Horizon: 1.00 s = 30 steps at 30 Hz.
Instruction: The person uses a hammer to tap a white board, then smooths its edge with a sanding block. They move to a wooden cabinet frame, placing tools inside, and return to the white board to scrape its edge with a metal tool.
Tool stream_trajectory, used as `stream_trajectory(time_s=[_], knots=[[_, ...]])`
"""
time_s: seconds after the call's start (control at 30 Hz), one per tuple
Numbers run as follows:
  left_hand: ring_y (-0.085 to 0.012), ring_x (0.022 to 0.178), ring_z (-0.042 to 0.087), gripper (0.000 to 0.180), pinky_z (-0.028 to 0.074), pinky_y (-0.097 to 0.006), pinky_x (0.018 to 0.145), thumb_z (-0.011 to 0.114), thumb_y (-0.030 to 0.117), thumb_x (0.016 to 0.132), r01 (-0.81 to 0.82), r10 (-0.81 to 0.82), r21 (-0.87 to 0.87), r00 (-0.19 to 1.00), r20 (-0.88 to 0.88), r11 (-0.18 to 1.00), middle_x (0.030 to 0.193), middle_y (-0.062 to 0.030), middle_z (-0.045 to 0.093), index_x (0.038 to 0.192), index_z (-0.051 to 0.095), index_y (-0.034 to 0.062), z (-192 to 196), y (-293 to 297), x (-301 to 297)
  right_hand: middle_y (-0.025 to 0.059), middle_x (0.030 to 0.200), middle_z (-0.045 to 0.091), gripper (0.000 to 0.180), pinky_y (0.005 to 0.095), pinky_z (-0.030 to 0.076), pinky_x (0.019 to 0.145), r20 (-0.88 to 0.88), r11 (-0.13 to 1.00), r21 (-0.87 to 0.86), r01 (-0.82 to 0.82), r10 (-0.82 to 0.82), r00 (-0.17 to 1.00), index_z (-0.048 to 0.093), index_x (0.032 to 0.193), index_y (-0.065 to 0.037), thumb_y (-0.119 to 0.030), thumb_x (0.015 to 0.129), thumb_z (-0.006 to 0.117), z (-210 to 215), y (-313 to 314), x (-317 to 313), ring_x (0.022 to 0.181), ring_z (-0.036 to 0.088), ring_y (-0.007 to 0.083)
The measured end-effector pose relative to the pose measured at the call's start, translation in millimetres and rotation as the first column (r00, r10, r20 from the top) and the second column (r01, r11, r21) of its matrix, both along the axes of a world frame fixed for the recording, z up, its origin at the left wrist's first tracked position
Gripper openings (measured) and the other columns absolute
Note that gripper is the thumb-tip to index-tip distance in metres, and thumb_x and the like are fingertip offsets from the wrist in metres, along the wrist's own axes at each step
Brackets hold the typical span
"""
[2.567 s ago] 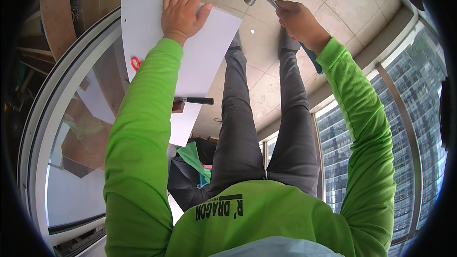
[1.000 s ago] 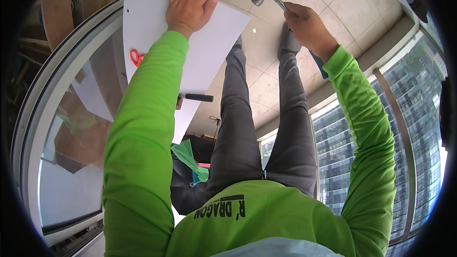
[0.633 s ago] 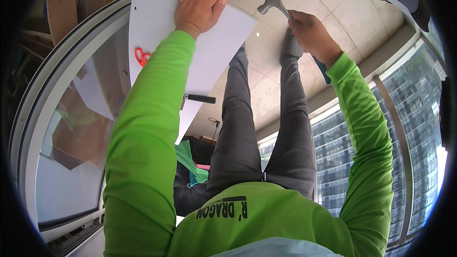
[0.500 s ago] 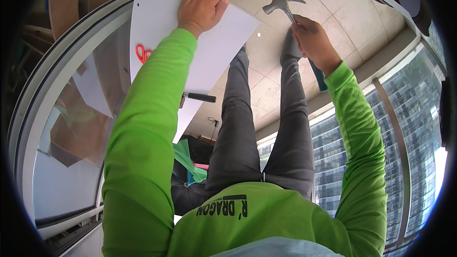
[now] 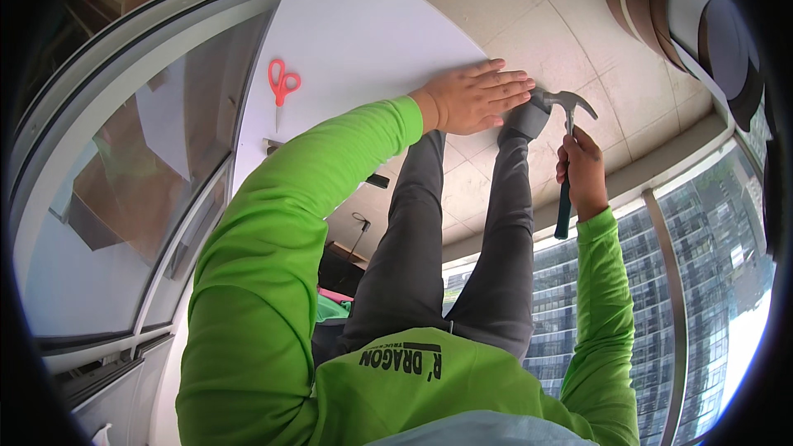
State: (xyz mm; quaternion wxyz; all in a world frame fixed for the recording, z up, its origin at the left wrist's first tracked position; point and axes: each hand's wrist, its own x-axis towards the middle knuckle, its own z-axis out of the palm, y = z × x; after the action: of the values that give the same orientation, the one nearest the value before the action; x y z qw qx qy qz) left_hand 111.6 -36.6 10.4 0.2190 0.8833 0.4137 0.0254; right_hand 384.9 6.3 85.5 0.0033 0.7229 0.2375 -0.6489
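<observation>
Head view shows us leaning over a tiled floor [image 5: 537, 25] with both green sleeves reaching toward the top of the frame. Our left hand [image 5: 475, 97] lies flat, fingers together and stretched out, pressing down on the lower right edge of a large white board [image 5: 363, 33] that fills the upper middle of the picture. Our right hand [image 5: 582, 172] sits a little right of centre, fingers wrapped tight around the dark handle of a claw hammer [image 5: 566, 149]. The hammer's long axis runs nearly straight up and down in the frame, grip end toward the bottom, steel head at the top, and that head sits just beside the fingertips of our left hand, at the board's near corner. So the board edge lies to the left of the hammer head, with our left fingertips between the two; whether the head touches the board we cannot tell. Our grey trouser legs [image 5: 462, 248] run up the middle of the frame, and one shoe toe lies just under the hammer head. Red-handled scissors [image 5: 282, 83] rest on the board's left side in the upper left, well apart from both hands. Glass panels [image 5: 107, 182] curve along the left.
</observation>
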Motion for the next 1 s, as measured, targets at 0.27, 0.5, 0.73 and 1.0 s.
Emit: stream_trajectory(time_s=[0.27, 0.5, 0.73, 1.0], knots=[[-0.0231, 0.155, 0.021, 0.065, 0.011, -0.047, 0.127, 0.039, 0.051, 0.105, -0.489, 0.509, 0.153, 0.847, -0.153, 0.859, 0.167, -0.005, 0.027, 0.159, 0.03, 0.016, -6.1, 27.2, -131.8, -0.0022, 0.065, 0.053, 0.038, 0.0218, 0.037, 0.046, -0.144, 0.966, 0.214, -0.143, 0.176, 0.974, 0.06, 0.134, -0.002, -0.012, 0.098, 0.062, 28.3, -21.1, -21.2, 0.05, 0.045, 0.0047], [-0.0347, 0.147, 0.032, 0.057, 0.021, -0.051, 0.122, 0.047, 0.037, 0.102, -0.67, 0.72, 0.3, 0.687, -0.097, 0.68, 0.156, -0.0188, 0.038, 0.149, 0.042, 0.0045, -7.0, 48.2, -222.5, 0.0248, 0.074, 0.065, 0.022, 0.0543, 0.049, 0.063, 0.009, 0.445, 0.572, -0.689, 0.836, 0.548, 0.058, 0.111, -0.005, -0.015, 0.093, 0.064, 21.1, -32.5, -117.6, 0.074, 0.064, 0.047], [-0.0365, 0.106, 0.066, 0.035, 0.051, -0.044, 0.093, 0.053, 0.031, 0.102, -0.899, 0.901, 0.145, 0.426, 0.08, 0.413, 0.11, -0.0167, 0.071, 0.116, 0.066, 0.0026, -50.5, 72.4, -263.1, 0.0185, 0.101, 0.063, 0.015, 0.0482, 0.056, 0.069, 0.137, 0.112, 0.713, -0.692, 0.946, 0.294, 0.059, 0.102, -0.002, -0.008, 0.089, 0.057, -15.0, -48.0, -220.7, 0.077, 0.068, 0.0391], [-0.0404, 0.099, 0.068, 0.037, 0.053, -0.045, 0.086, 0.062, 0.039, 0.097, -0.937, 0.941, -0.147, 0.29, 0.175, 0.316, 0.103, -0.0215, 0.072, 0.113, 0.066, 0.0056, -40.5, 82.9, -257.7, 0.0089, 0.1, 0.066, 0.024, 0.0373, 0.051, 0.085, 0.336, -0.149, 0.79, -0.595, 0.917, 0.217, 0.066, 0.104, -0.006, -0.007, 0.082, 0.058, -38.3, -66.5, -272.3, 0.096, 0.065, 0.0253]])
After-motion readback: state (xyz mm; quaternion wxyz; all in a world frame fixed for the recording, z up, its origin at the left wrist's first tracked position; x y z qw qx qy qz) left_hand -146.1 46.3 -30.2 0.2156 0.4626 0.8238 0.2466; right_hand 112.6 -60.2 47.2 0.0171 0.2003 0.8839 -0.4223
